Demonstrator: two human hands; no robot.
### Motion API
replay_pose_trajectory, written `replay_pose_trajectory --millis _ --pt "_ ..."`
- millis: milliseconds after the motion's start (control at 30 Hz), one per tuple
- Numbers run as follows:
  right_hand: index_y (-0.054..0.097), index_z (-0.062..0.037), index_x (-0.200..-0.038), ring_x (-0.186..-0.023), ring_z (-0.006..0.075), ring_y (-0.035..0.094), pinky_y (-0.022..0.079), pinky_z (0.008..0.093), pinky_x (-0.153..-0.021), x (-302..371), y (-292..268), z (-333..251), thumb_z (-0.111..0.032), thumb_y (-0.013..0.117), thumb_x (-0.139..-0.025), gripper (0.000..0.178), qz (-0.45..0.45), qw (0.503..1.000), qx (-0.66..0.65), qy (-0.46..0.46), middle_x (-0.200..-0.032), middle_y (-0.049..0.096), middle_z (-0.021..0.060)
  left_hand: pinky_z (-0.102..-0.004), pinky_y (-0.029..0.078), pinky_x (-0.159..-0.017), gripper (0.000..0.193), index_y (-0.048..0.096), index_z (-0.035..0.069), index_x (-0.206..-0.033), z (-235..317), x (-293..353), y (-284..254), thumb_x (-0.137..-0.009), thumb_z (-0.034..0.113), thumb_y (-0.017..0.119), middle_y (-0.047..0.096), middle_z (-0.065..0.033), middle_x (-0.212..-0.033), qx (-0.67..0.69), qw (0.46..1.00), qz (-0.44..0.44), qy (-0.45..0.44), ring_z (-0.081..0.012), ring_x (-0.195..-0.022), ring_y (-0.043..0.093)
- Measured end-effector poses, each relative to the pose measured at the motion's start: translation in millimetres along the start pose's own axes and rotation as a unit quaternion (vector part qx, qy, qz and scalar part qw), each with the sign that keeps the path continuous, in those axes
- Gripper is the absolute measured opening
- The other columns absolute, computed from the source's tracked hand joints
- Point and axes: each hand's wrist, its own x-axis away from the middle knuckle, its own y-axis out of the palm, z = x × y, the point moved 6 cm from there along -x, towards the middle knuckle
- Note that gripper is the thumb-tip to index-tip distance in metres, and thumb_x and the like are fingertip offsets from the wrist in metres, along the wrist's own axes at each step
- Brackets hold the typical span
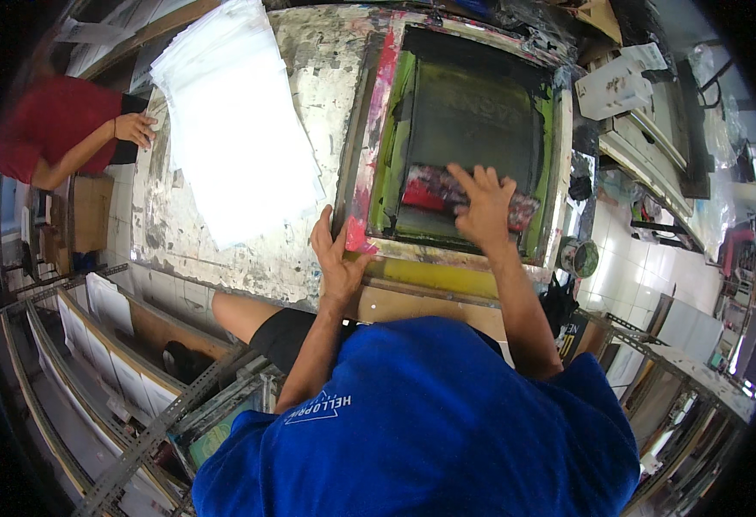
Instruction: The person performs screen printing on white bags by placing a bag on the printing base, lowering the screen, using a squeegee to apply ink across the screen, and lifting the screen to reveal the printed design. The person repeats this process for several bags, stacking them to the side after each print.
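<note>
A screen printing frame, its wood smeared pink and red, lies on the stained table, with dark mesh inside and green along the mesh edges. My right hand grips a squeegee spotted with red and dark ink, which lies across the near part of the mesh. Some of its fingers spread over the squeegee's top, slightly blurred. At the frame's near left corner, my left hand holds the wood between thumb and fingers. A stack of white sheets lies left of the frame.
Across the table's left edge, another person's hand rests near the sheets. A white container stands right of the frame, and an ink-stained tub sits by the near right corner. Metal racks with boards are at the lower left.
</note>
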Motion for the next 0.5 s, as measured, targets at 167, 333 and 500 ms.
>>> replay_pose_trajectory --millis 167,333,500 --pt "0.06 -0.0221 -0.138 -0.107 0.03 0.054 0.035 0.052 -0.094 -92 -4 50 -0.012 0.072 -0.058 0.081 0.089 0.995 0.041 -0.032 -0.107 0.058 0.0096 -0.0518 0.029 -0.116 0.08 0.064 0.006 -0.137 2 1 -3 -0.067 0.035 0.089 0.036 -0.0242 -0.158 -0.006 1.0 -0.014 -0.014 -0.0432 -0.141 0.034" --pt "0.06 -0.0255 -0.14 -0.108 0.03 0.054 0.035 0.0512 -0.094 -178 -5 96 -0.013 0.068 -0.057 0.085 0.159 0.983 0.073 -0.06 -0.109 0.06 0.0096 -0.054 0.027 -0.115 0.083 0.063 0.006 -0.138 -2 3 -4 -0.069 0.045 0.086 0.036 -0.0274 -0.157 -0.008 1.0 -0.027 -0.009 -0.0444 -0.139 0.034" --pt "0.057 -0.0265 -0.144 -0.115 0.0332 0.056 0.035 0.0525 -0.095 -242 -4 126 -0.019 0.075 -0.064 0.082 0.145 0.982 0.086 -0.089 -0.116 0.062 0.0138 -0.0526 0.029 -0.115 0.082 0.062 0.008 -0.14 -5 7 -3 -0.069 0.04 0.088 0.036 -0.0268 -0.157 0.012 0.999 -0.024 -0.027 -0.0441 -0.14 0.035"
